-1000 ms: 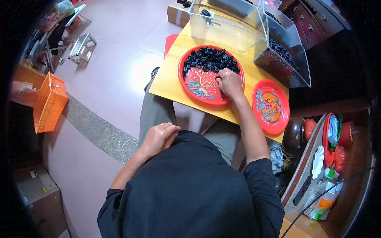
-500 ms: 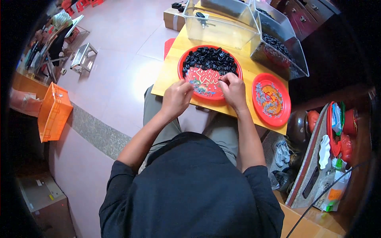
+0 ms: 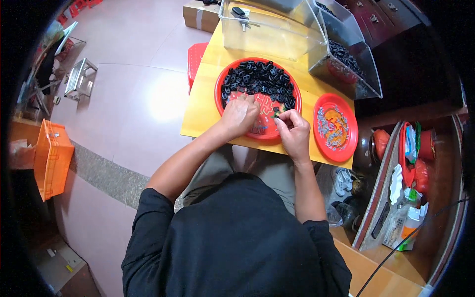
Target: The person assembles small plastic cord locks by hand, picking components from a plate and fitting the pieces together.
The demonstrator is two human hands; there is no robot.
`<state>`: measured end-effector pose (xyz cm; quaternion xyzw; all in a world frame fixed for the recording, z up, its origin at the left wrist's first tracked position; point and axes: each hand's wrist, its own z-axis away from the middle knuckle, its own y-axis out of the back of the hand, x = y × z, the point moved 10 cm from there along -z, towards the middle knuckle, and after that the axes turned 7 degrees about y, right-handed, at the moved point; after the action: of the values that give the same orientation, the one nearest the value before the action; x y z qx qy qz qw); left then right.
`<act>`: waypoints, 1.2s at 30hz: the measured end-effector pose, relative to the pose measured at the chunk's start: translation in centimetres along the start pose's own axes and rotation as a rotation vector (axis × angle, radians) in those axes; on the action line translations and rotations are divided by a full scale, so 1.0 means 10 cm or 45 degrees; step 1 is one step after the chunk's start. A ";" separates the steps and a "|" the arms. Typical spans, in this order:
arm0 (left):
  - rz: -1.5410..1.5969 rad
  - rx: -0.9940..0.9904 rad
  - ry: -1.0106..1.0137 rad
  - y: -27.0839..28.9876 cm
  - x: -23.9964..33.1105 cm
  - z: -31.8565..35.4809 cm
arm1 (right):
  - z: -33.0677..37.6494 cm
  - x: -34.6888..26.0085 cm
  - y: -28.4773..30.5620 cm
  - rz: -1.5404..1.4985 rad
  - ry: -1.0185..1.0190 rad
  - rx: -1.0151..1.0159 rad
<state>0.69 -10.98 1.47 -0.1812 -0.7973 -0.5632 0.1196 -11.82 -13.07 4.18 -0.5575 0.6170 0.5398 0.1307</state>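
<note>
A round red tray (image 3: 299,99) with a printed pattern holds a heap of small black plastic pieces (image 3: 262,76), some with slots or holes, piled along its far side. My left hand (image 3: 241,116) is over the tray's left part, its curled fingers down at the near edge of the heap. Its fingertips are hidden, so I cannot make out what they grip. At the tray's near right side, my right hand (image 3: 296,136) pinches one small black plastic piece between thumb and forefinger. A second red plate (image 3: 352,133), printed with a dragon-like figure, lies to the right.
The yellow wooden table (image 3: 203,111) carries a clear plastic bin (image 3: 272,42) with a key by it, and another clear bin (image 3: 368,81) of black pieces. A red stool (image 3: 196,59) and cardboard box (image 3: 202,19) stand beyond. An orange crate (image 3: 52,161) is left; shelves are right.
My left hand has moved right and forward, from the tray's near left rim to the heap. My right hand has drawn back slightly. The whole view has shifted a little.
</note>
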 end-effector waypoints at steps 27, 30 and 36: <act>1.817 -0.190 0.668 -0.20 -0.28 0.07 | -0.14 0.18 -0.37 -0.883 -0.470 0.018; 1.861 -0.240 0.706 -0.23 -0.20 0.10 | -0.10 0.19 -0.34 -0.894 -0.497 0.015; 1.956 -0.240 0.773 -0.31 -0.22 0.13 | -0.07 0.19 -0.27 -0.763 -0.388 -0.007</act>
<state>1.32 -10.98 -2.52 -0.5244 -0.3342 -0.4137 0.6650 -9.97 -14.09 1.62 -0.6273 0.3977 0.5563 0.3727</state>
